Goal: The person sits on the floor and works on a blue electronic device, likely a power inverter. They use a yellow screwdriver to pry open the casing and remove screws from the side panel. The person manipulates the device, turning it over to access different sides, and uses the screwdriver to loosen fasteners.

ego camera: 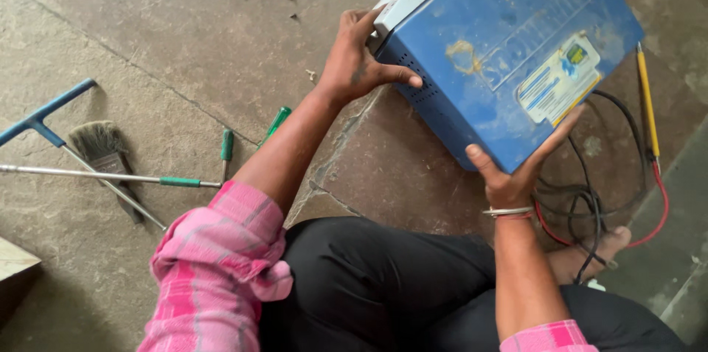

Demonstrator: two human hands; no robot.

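A large blue metal box (509,49) with a grey-white front panel and a worn sticker is tilted up off the stone floor. My left hand (354,60) grips its near left corner, thumb on the vented blue side. My right hand (516,167) holds its lower right corner from underneath, fingers spread on the blue face. A bangle and red thread sit on my right wrist. I sit on the floor in black trousers and a pink checked shirt.
Black and red cables (590,197) lie tangled under the box by my bare foot (590,256). A yellow probe (647,101) lies at the right. Green-handled screwdrivers (227,147), a paint brush (99,145) and a blue-ended metal tool (44,116) lie at the left.
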